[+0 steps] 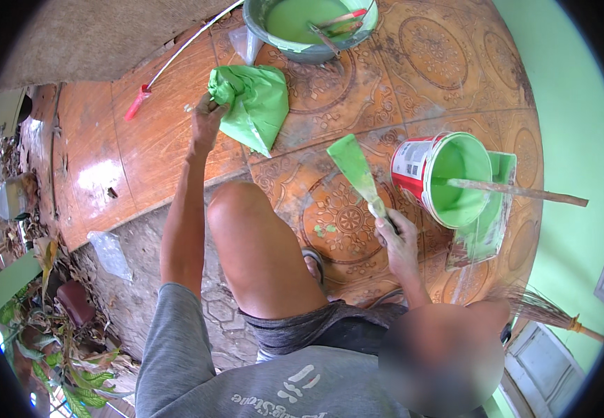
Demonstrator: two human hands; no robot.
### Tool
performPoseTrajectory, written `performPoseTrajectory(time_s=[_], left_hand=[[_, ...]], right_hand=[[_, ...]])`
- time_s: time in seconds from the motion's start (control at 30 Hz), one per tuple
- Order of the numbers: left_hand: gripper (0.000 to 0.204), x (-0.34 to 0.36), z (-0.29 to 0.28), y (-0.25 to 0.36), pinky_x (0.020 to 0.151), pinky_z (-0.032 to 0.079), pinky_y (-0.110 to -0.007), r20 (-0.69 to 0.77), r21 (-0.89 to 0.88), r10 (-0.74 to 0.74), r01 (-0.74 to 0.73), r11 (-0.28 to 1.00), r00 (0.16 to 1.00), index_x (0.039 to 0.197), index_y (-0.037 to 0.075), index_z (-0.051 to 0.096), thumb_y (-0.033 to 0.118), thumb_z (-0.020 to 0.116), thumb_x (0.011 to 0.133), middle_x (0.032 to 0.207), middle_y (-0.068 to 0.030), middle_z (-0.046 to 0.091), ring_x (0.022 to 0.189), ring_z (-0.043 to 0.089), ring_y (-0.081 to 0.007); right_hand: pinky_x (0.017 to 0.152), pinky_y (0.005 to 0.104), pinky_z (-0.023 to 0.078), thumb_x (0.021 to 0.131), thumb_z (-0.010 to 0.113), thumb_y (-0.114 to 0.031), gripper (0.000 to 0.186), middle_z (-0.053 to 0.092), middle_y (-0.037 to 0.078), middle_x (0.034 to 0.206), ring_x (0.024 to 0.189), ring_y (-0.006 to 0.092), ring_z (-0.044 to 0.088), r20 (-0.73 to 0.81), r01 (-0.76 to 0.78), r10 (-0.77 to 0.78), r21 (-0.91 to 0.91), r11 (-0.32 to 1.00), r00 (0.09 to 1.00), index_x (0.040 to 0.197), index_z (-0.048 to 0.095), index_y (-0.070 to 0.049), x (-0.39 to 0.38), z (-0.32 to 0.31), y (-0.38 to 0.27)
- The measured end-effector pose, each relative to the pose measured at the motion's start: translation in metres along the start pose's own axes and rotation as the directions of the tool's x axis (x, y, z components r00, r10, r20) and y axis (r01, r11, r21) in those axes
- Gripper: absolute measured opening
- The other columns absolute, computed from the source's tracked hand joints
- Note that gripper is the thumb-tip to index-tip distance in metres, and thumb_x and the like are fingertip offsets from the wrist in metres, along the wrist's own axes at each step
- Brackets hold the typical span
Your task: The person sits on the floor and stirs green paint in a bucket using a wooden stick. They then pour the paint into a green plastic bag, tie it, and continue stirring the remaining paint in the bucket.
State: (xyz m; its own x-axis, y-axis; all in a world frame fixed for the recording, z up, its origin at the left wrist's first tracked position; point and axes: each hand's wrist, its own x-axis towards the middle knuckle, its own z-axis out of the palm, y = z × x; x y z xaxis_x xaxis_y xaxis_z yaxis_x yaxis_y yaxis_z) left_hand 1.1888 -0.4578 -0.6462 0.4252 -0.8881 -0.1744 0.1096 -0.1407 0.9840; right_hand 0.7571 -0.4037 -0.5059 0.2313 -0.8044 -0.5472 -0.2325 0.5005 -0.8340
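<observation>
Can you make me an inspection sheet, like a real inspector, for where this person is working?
Surface: orange patterned tile floor, with green specks.
Job's things: green bag, bunched at the top; flat scraper, its blade coated green.
Clutter: bucket with a stick in it, green-smeared tray, basin of green stuff, red-handled rod, clear plastic.
Grips: left hand holds the bag's bunched top; right hand holds the scraper's handle.
Cables: nothing seen.
Surroundings: pale green wall, broom, leafy plants.
</observation>
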Motion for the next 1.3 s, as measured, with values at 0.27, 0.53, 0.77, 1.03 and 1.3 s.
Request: performPoseTrajectory(time_s=[0.27, 0.53, 0.77, 1.03, 1.3], left_hand=[[0.043, -0.004, -0.001, 0.003, 0.078, 0.048, -0.026, -0.033, 0.246, 0.065, -0.054, 0.968, 0.997, 0.120, -0.003, 0.047, -0.012, 0.052, 0.078, 0.107, -0.0113, 0.061, 0.094, 0.058, -0.0154], [0.055, -0.007, -0.011, 0.013, 0.084, 0.046, -0.027, -0.104, -0.044, -0.029, 0.024, 0.999, 0.994, 0.130, -0.004, 0.041, -0.012, 0.047, 0.075, 0.115, -0.0152, 0.058, 0.100, 0.058, -0.0179], [0.049, -0.012, 0.010, 0.014, 0.088, 0.045, -0.030, 0.073, 0.333, -0.023, -0.003, 0.943, 0.997, 0.117, -0.008, 0.053, -0.013, 0.041, 0.070, 0.108, -0.0144, 0.062, 0.101, 0.058, -0.0206], [0.051, -0.004, -0.018, 0.012, 0.096, 0.039, -0.035, -0.059, 0.029, 0.007, -0.006, 1.000, 0.998, 0.129, -0.003, 0.043, 0.019, 0.049, 0.083, 0.123, -0.0158, 0.054, 0.113, 0.052, -0.0234], [0.032, 0.016, 0.004, 0.050, 0.058, 0.042, -0.027, -0.042, 0.557, 0.041, -0.011, 0.830, 0.998, 0.088, 0.003, 0.069, 0.034, 0.063, 0.084, 0.073, -0.0041, 0.063, 0.066, 0.054, -0.0118]], right_hand=[[0.051, 0.0177, 0.035, 0.087, 0.061, -0.019, 0.030, 0.051, -0.002, 0.071, 0.059, 0.0035, 0.044, -0.103, 0.058, -0.045, 0.127, 0.990, 0.994, 0.108, 0.059, 0.003, -0.037, -0.044, -0.003], [0.049, 0.0174, 0.032, 0.088, 0.058, -0.018, 0.025, 0.048, -0.003, 0.068, 0.058, 0.0032, 0.042, -0.255, 0.140, -0.106, 0.118, 0.983, 0.961, 0.103, 0.059, 0.001, -0.067, -0.086, -0.002], [0.049, 0.0185, 0.033, 0.090, 0.052, -0.016, 0.030, 0.047, -0.002, 0.070, 0.059, 0.0043, 0.041, -0.369, 0.160, -0.097, 0.143, 0.977, 0.924, 0.115, 0.055, 0.001, -0.088, -0.116, 0.004], [0.046, 0.0155, 0.027, 0.089, 0.053, -0.017, 0.021, 0.046, -0.004, 0.067, 0.054, 0.0018, 0.039, -0.402, 0.186, -0.110, 0.154, 0.970, 0.909, 0.105, 0.057, -0.003, -0.087, -0.119, 0.003], [0.046, 0.0159, 0.027, 0.088, 0.054, -0.015, 0.022, 0.046, -0.004, 0.067, 0.055, 0.0019, 0.039, -0.435, 0.168, -0.080, 0.168, 0.971, 0.897, 0.106, 0.058, -0.002, -0.085, -0.125, 0.010]])
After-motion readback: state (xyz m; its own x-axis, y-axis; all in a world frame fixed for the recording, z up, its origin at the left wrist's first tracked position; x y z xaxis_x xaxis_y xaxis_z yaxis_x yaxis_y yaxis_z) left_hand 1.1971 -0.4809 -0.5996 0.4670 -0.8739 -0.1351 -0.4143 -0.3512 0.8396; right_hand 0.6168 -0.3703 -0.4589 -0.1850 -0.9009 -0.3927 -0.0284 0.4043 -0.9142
